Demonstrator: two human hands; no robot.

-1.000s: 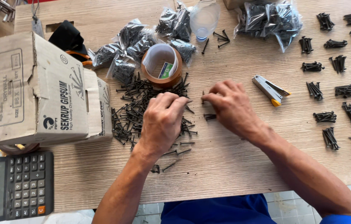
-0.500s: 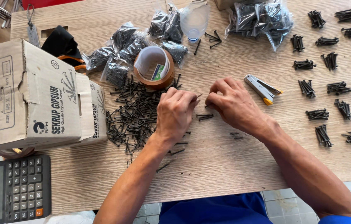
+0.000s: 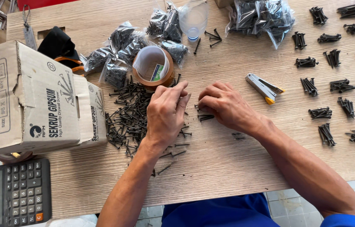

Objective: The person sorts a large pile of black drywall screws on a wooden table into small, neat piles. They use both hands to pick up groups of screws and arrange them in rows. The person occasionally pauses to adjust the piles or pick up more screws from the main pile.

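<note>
**Here: black screws, loose pile to counted lots**

Item one: my left hand [image 3: 165, 114] lies palm down on the loose pile of black drywall screws [image 3: 129, 114], fingers extended and close together, tips near the roll of brown packing tape [image 3: 154, 67]. Whether a screw sits under them I cannot tell.

Item two: my right hand [image 3: 224, 106] is curled narrow, fingertips pinched at a few black screws lying just beside it [image 3: 205, 117] on the pale wood-grain tabletop [image 3: 228, 168].

Item three, at the right: small counted bundles of black screws [image 3: 325, 134] in rows, well apart from the pile.

Item four: a grey and yellow stapler [image 3: 263, 87], filled clear plastic bags of screws [image 3: 118, 52], a torn cardboard box [image 3: 26, 101], a black calculator [image 3: 13, 191].

Handling note, as I judge it: draw screws off the pile's edge one at a time, points all one way, and keep the picked group clear of the pile so the count stays true.
</note>
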